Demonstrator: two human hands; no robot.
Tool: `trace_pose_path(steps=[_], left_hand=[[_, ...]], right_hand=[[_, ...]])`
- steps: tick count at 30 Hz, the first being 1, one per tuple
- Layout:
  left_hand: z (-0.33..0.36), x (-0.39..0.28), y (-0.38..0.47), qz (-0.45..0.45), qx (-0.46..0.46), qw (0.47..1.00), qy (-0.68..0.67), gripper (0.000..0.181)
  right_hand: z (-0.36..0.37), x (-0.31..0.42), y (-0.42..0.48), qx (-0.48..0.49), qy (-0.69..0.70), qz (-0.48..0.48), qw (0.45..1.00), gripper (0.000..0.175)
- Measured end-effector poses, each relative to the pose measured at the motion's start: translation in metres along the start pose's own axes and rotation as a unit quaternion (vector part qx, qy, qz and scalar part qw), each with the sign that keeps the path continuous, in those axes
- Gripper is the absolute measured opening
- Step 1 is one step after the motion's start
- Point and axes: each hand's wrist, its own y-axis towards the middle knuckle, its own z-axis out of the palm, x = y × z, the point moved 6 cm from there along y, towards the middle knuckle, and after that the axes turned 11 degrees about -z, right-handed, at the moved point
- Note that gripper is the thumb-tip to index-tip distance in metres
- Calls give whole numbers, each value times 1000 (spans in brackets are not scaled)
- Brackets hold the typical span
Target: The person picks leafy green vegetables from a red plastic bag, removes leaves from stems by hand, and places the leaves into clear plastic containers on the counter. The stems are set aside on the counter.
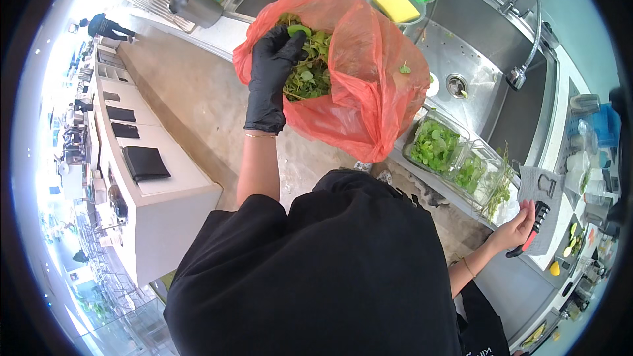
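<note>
My left hand [277,57], in a black glove, reaches into the mouth of a red translucent plastic bag [376,104]. Thumb and fingers pinch a round green leaf [299,29]. Leafy green herb stems [309,81] fill the bag below and beside the fingers. One small leaf [405,67] shows on the bag's right side. My right hand is out of view; what supports the bag from beneath is hidden. To the right, a clear container [413,151] of picked leaves [435,143] stands on the sink's near edge, beside a second clear container [487,178] with leaves and stems.
Beyond the bag lies a steel sink [474,49] with a spray tap [536,24] and a yellow sponge [395,5]. Another person's bare hand [514,230] is beside a knife sharpener [531,232] on a grey cloth [549,198]. A white counter [163,217] stands left; someone [106,27] is farther off.
</note>
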Motion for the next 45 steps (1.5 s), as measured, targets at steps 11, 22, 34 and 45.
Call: trace_pose_path(steps=[11,22,34,45], left_hand=[[-10,-25,-5,212,-141,967,-10,20],[-33,-60,-27,235,-108,956,-137,18],[-55,-68,-53,264,-121,943,-162,17],[-90,-60,-46,238,-86,935,-249,20]], right_hand=[[45,57,-23,90,95,-10,991,23],[151,226,-48,311,284,-229,878,19],[292,335,-80,401,275,-435,758,34],[314,326,-96,388,232,-401,797,42]])
